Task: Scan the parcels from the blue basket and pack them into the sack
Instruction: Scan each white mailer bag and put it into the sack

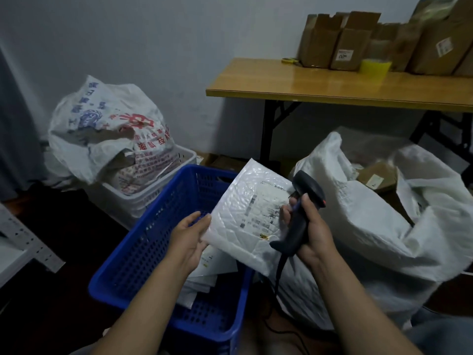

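White padded bubble-mailer parcel (245, 216) held up over the gap between basket and sack, tilted, label side facing up toward the camera. Printed shipping label on its right half, text too blurred to read.

Left hand (190, 239) pinches the parcel's lower left edge, thumb on top, fingers underneath. Right hand (308, 226) wrapped round the grip of a black pistol-shaped handheld barcode scanner (305, 198), scanner head just above the label's right side and aimed at it. Knuckles of the right hand are close against the parcel's right edge; cannot tell if they touch it. Black scanner cable (279, 272) drops from the handle base down between basket and sack.

Blue perforated plastic basket (143, 242) sits below the left forearm. More flat white mailer parcels (212, 270) lie in its right side. Large white woven plastic sack (371, 221) stands just right of the basket, mouth open, a brown cardboard box with a small label (376, 175) showing inside.

Behind the basket: white perforated plastic crate (156, 198) with a stuffed white bag printed in red and blue (110, 129) sitting in it. Back right: yellow-topped wooden table with black legs (307, 80), carrying a row of brown cardboard boxes (345, 44) and a yellow tape roll (375, 66). Grey perforated metal shelf edge (33, 247) at far left.
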